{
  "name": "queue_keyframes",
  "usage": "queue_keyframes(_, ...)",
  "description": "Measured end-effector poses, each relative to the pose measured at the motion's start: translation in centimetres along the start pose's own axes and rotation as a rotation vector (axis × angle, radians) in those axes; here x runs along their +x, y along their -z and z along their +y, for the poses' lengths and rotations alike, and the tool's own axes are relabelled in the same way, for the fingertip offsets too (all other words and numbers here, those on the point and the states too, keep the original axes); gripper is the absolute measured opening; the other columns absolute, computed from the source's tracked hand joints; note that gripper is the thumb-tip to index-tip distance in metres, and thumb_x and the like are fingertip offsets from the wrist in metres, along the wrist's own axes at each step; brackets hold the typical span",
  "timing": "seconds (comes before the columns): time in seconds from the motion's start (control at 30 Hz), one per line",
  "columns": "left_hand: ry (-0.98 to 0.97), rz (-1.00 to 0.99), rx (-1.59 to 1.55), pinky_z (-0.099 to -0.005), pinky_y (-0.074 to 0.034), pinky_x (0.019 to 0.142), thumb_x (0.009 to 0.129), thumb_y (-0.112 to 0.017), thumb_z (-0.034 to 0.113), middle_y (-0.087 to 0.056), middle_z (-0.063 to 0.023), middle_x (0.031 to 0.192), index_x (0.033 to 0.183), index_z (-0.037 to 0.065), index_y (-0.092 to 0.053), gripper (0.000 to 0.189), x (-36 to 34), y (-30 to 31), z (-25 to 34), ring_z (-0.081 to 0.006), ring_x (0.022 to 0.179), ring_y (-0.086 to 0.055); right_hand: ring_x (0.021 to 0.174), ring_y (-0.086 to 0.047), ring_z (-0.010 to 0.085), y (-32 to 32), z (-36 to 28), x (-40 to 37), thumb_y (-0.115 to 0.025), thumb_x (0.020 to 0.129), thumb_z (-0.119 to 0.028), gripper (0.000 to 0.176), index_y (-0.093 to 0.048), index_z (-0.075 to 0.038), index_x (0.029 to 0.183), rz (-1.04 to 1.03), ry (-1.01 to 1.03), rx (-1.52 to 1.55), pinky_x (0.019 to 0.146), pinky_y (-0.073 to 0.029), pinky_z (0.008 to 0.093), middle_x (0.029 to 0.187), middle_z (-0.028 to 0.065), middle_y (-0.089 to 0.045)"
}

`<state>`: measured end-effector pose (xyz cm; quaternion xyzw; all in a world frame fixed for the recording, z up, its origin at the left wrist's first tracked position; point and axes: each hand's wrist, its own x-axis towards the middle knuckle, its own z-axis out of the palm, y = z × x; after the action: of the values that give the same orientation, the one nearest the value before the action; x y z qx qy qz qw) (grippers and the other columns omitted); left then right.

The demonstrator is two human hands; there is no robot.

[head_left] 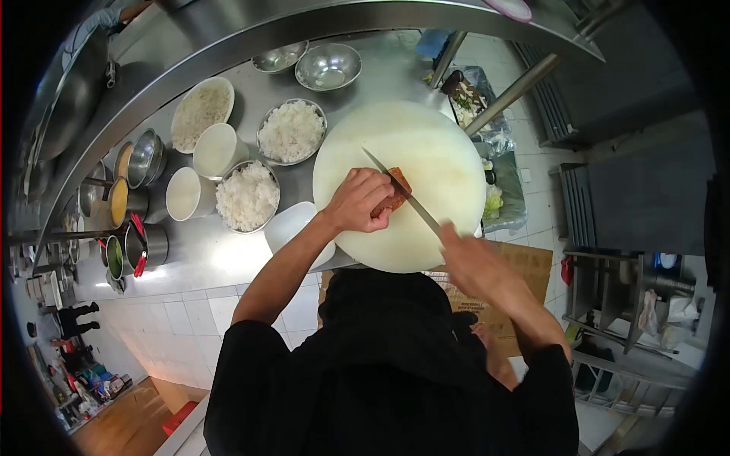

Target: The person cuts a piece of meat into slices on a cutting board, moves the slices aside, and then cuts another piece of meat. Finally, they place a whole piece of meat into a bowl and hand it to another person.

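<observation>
A piece of browned meat (398, 182) with a rough reddish crust lies on the round white cutting board (449, 144). My left hand (359, 199) presses it down, fingers curled over its left side. In my right hand (475, 262), slightly smeared by motion, is the handle of a knife (420, 207). The blade runs slantwise across the meat, its tip pointing up and left past my left fingers. My fist hides most of the knife's handle.
Left of the board stand bowls of white rice (291, 131), white tubs (220, 151) and a white bowl (293, 225). Metal bowls (328, 67) sit at the back. A steel shelf (319, 23) arches above. Pots with red handles (139, 243) stand far left; a lined bin (502, 194) is at right.
</observation>
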<state>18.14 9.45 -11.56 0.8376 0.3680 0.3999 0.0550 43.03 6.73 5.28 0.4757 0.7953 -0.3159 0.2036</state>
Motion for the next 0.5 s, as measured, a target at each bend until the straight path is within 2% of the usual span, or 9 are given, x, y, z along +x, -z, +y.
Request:
queue_keyframes(0.07,-0.003,0.008,-0.003,-0.0392,-0.04,0.081,0.06,-0.073,0.014,-0.059,-0.0072,0.106,0.098,0.01,-0.061,0.04,0.3,0.1,0.1,-0.027,0.095,-0.056,0.08,-0.065,0.0518,0.7,0.9,-3.7,-0.049,0.091,-0.005,0.04,-0.037,0.007,0.128,-0.055,-0.034,-0.028,0.075,-0.051,0.0593,0.081,0.0325,-0.065)
queue_keyframes(0.1,-0.007,0.003,-0.004,-0.0392,-0.041,0.082,0.06,-0.074,0.014,-0.06,-0.0075,0.107,0.098,0.009,-0.062,0.04,0.2,0.2,0.2,-0.0271,0.095,-0.056,0.08,-0.065,0.0518,0.8,1.0,-3.3,-0.049,0.091,-0.005,0.04,-0.037,0.007,0.128,-0.062,-0.025,-0.038,0.075,-0.051,0.0593,0.081,0.0325,-0.065)
queue_keyframes(0.17,-0.009,-0.015,-0.006,-0.0394,-0.041,0.083,0.06,-0.074,0.014,-0.06,-0.0078,0.107,0.098,0.009,-0.062,0.04,0.1,0.3,0.2,-0.0273,0.095,-0.056,0.083,-0.063,0.0518,0.1,0.7,-1.6,-0.045,0.099,-0.012,0.028,-0.039,0.002,0.122,-0.044,-0.05,0.045,0.074,-0.049,0.0585,0.089,0.0322,-0.065)
queue_keyframes(0.23,-0.018,-0.024,-0.006,-0.0395,-0.041,0.083,0.06,-0.074,0.015,-0.06,-0.0082,0.107,0.099,0.009,-0.062,0.041,0.2,0.4,0.1,-0.0275,0.095,-0.056,0.079,-0.063,0.0528,-2.4,1.0,5.6,-0.046,0.099,-0.013,0.022,-0.039,0.001,0.115,0.068,0.072,0.143,0.07,-0.049,0.0589,0.083,0.0303,-0.065)
queue_keyframes(0.27,-0.021,-0.027,-0.003,-0.0398,-0.041,0.083,0.061,-0.075,0.015,-0.061,-0.0084,0.107,0.099,0.007,-0.063,0.04,0.2,0.4,0.1,-0.0277,0.096,-0.056,0.079,-0.063,0.0523,-5.2,1.5,10.0,-0.045,0.098,-0.012,0.021,-0.039,0.002,0.113,0.196,0.118,0.141,0.071,-0.049,0.0593,0.082,0.0316,-0.065)
queue_keyframes(0.3,-0.025,-0.026,0.002,-0.0401,-0.041,0.083,0.063,-0.075,0.015,-0.061,-0.0086,0.107,0.099,0.006,-0.063,0.04,0.4,0.5,0.2,-0.0278,0.097,-0.056,0.08,-0.064,0.0518,-7.0,1.8,12.6,-0.043,0.098,-0.012,0.021,-0.039,0.003,0.111,0.326,0.164,0.135,0.073,-0.049,0.0597,0.081,0.033,-0.064)
queue_keyframes(0.33,-0.035,-0.023,0.012,-0.0401,-0.041,0.083,0.063,-0.075,0.015,-0.061,-0.0086,0.107,0.099,0.006,-0.063,0.04,0.6,0.5,0.1,-0.0278,0.097,-0.056,0.08,-0.064,0.0518,-6.4,1.7,12.4,-0.043,0.098,-0.012,0.021,-0.039,0.003,0.111,0.339,0.17,0.132,0.073,-0.049,0.0597,0.081,0.033,-0.064)
queue_keyframes(0.43,-0.02,-0.017,0.032,-0.0404,-0.041,0.086,0.065,-0.077,0.017,-0.062,-0.0085,0.109,0.101,0.006,-0.065,0.039,0.0,1.2,0.5,-0.0282,0.099,-0.056,0.082,-0.064,0.0512,-5.0,1.4,10.8,-0.046,0.099,-0.016,0.024,-0.04,0.003,0.112,0.313,0.124,0.16,0.074,-0.05,0.058,0.085,0.0321,-0.065)
queue_keyframes(0.5,0.012,0.023,0.057,-0.041,-0.041,0.089,0.068,-0.078,0.019,-0.062,-0.0082,0.112,0.104,0.008,-0.065,0.04,-0.6,1.8,0.9,-0.0282,0.1,-0.057,0.086,-0.065,0.0513,-3.4,3.1,8.3,-0.048,0.099,-0.019,0.026,-0.041,0.002,0.113,0.188,0.094,0.251,0.079,-0.05,0.0575,0.09,0.0307,-0.067)
